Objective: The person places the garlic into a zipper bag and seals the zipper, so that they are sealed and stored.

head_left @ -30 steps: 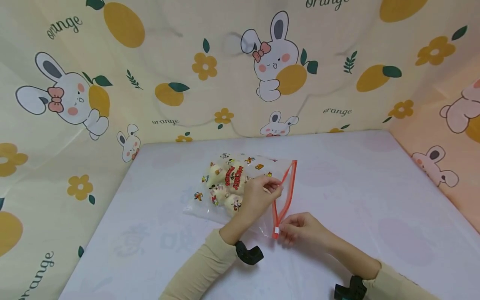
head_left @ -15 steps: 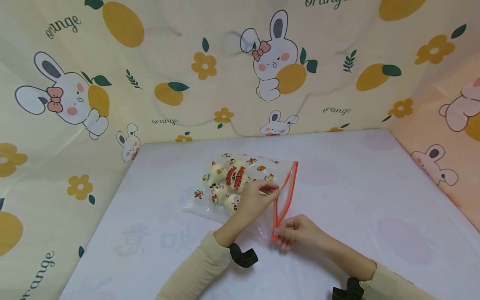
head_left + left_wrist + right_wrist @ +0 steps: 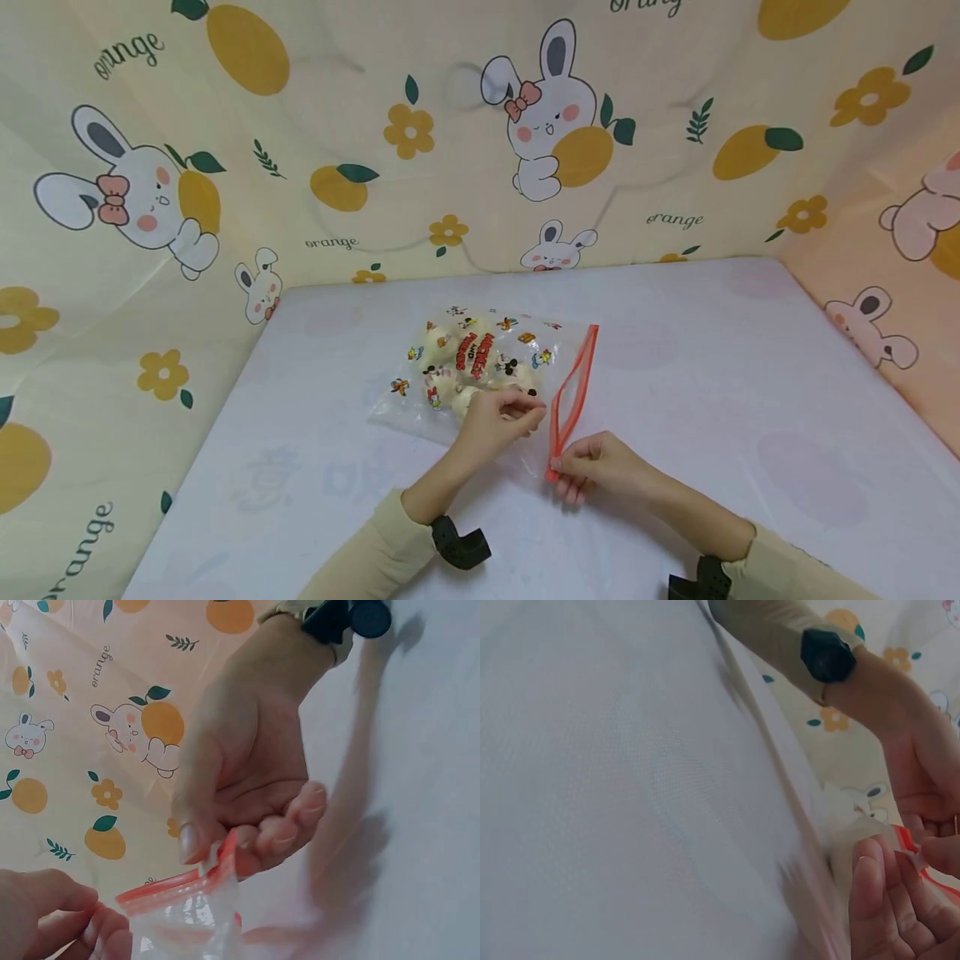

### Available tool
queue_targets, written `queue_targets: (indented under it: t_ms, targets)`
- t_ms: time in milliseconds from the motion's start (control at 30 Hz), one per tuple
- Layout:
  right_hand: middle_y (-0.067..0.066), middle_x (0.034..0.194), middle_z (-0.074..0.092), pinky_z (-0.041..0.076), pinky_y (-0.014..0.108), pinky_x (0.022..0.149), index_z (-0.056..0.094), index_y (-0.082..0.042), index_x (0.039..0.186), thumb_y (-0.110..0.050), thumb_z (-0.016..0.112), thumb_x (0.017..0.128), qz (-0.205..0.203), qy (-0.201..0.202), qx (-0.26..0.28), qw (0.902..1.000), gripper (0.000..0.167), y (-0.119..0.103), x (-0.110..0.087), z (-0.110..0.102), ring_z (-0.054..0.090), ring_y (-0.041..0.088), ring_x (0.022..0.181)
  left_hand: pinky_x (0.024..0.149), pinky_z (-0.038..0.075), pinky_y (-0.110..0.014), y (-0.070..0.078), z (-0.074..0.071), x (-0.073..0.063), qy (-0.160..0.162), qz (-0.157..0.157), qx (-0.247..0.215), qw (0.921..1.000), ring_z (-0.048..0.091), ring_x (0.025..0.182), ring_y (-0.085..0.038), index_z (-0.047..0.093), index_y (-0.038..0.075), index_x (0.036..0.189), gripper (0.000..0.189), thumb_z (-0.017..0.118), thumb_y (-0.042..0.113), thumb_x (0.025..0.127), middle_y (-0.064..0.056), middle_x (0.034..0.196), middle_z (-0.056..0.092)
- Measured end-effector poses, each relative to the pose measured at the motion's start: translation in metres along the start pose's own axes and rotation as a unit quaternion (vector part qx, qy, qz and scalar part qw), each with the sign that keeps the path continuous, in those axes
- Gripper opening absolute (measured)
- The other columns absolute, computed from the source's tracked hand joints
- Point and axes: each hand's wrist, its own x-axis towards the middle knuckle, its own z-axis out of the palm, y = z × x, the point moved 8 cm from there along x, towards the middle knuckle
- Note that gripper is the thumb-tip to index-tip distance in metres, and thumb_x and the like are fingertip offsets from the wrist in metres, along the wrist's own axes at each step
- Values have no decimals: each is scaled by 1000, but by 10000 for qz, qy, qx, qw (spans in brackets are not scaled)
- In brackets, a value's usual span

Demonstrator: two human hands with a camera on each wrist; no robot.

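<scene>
A clear zip bag point(image 3: 525, 321) with cartoon prints lies on the table, several pale round lumps point(image 3: 438, 346) inside it. Its red zip strips point(image 3: 589, 358) bow apart along the mouth and meet at the near corner. There my right hand point(image 3: 600, 462) pinches a small pale slider point(image 3: 211, 859) between thumb and fingers, as the left wrist view shows. Over the near part of the bag hovers my left hand point(image 3: 491, 423), fingers loosely bent, fingertips just left of the zip. No film shows between its fingertips point(image 3: 109, 926) in the left wrist view.
A white cloth with faint patterns covers the table point(image 3: 712, 358). Behind and at the sides hangs a cream curtain point(image 3: 450, 108) printed with rabbits and oranges. A black wrist mount point(image 3: 459, 543) sits on the left wrist, another mount point(image 3: 701, 579) on the right.
My left hand has left the zip strip and come back toward me and left. My right hand has closed on the slider and moved slightly left; the bag has barely shifted.
</scene>
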Motion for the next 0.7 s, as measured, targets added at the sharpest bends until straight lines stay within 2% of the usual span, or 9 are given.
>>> queue_targets:
  t_ms: [200, 400, 500, 567, 700]
  targets:
    - [-10, 70, 72, 58, 18, 59, 56, 27, 101, -15, 57, 96, -14, 86, -61, 9999, 42, 1, 2, -6, 68, 2, 60, 59, 55, -12, -8, 3, -12, -190, -356, -167, 9990, 70, 69, -21, 72, -6, 97, 18, 67, 9, 89, -26, 85, 72]
    - [-9, 69, 71, 59, 21, 60, 58, 25, 101, -15, 57, 96, 104, 341, -259, 9990, 41, -1, 3, -18, 68, 3, 59, 62, 58, -16, -15, 9, -22, -459, -633, -426, 9960, 71, 73, -31, 71, -8, 99, 20, 66, 8, 89, -30, 88, 71]
    - [-9, 70, 70, 59, 22, 61, 59, 23, 102, -16, 57, 96, 140, 524, -409, 9977, 40, -3, 3, -26, 66, 3, 59, 65, 61, -24, -19, 15, -24, -652, -744, -632, 9931, 71, 77, -35, 70, -9, 101, 21, 65, 8, 90, -31, 90, 71]
    - [-9, 70, 70, 59, 22, 61, 60, 22, 102, -16, 57, 96, 144, 651, -509, 9965, 39, -5, 3, -32, 66, 3, 60, 68, 63, -29, -23, 21, -26, -803, -947, -875, 9884, 72, 76, -30, 69, -10, 103, 22, 65, 8, 90, -32, 92, 70]
    - [-9, 69, 68, 58, 21, 62, 61, 20, 102, -16, 56, 96, 173, 853, -674, 9939, 37, -8, 5, -42, 64, 3, 59, 69, 63, -28, -36, 34, -29, -977, -1430, -1367, 9754, 69, 68, -7, 67, -11, 106, 24, 63, 8, 91, -34, 96, 69]
